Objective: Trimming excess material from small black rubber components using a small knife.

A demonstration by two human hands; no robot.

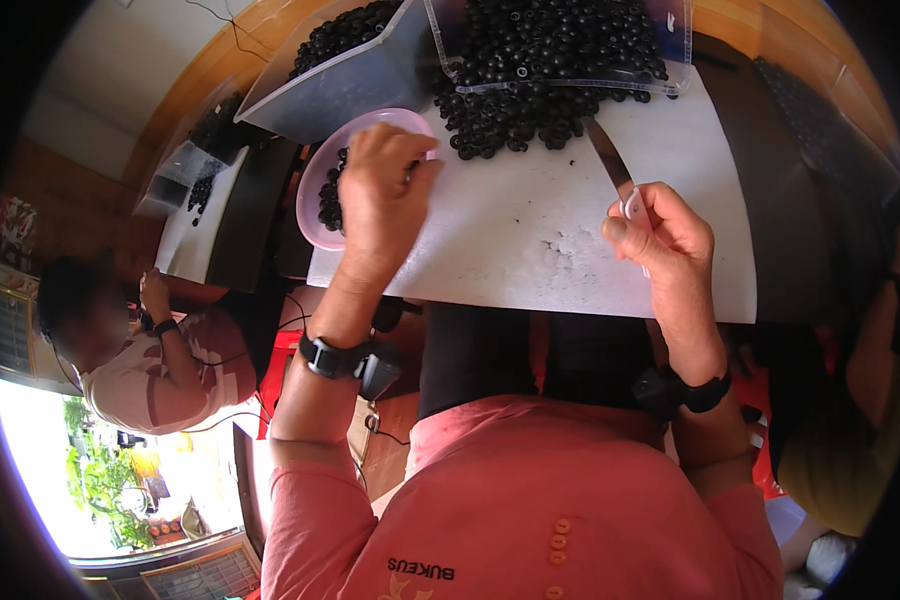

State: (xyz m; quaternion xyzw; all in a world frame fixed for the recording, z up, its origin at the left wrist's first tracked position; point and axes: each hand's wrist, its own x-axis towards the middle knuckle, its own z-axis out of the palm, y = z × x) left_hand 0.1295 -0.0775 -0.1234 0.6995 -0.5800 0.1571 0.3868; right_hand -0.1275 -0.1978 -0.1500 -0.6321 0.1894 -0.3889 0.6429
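Note:
My left hand (382, 195) hangs over a pink bowl (312, 225), its fingers loosely curled and slightly blurred. Thumb and fingertips stand apart, and I make out nothing held between them. Small round black pieces (331, 195), some with a hole in the middle, lie in the bowl, partly hidden by that hand. On the right, my right hand (665, 235) is closed around the pale pink handle of a knife (610, 158). Its blade points up and left, the tip close to a heap of the same black pieces (515, 120) on the white board (510, 260).
Beyond the board, a clear plastic bin (682, 45) full of black pieces spills onto it. Another translucent bin (340, 95) stands left of that. A co-worker (170, 370) sits at the left by another white board (198, 235); another person (860, 430) is at the right edge.

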